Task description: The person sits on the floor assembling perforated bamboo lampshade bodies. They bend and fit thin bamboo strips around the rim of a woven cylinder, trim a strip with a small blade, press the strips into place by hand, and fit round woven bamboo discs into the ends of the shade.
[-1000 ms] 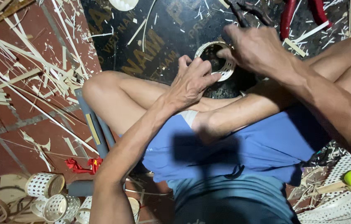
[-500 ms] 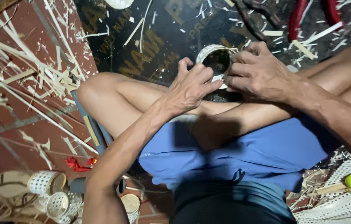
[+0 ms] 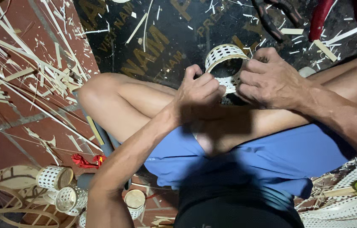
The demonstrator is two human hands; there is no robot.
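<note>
Woven ring [image 3: 225,54] held above crossed legs, far centre. Left hand [image 3: 198,92] pinches near rim; right hand [image 3: 269,80] clamps right side. Finished rings [image 3: 54,177] near left.

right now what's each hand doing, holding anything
Left hand: closed, pinching the small woven basket.
Right hand: closed on the same basket's far side.

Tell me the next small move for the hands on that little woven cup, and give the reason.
Probably press the loose end of the perforated strip flat against the cup wall. The left hand pinches the strip at the side of the small woven cup, while the right hand grips the cup from the other side, so the cup is braced for it.
</note>
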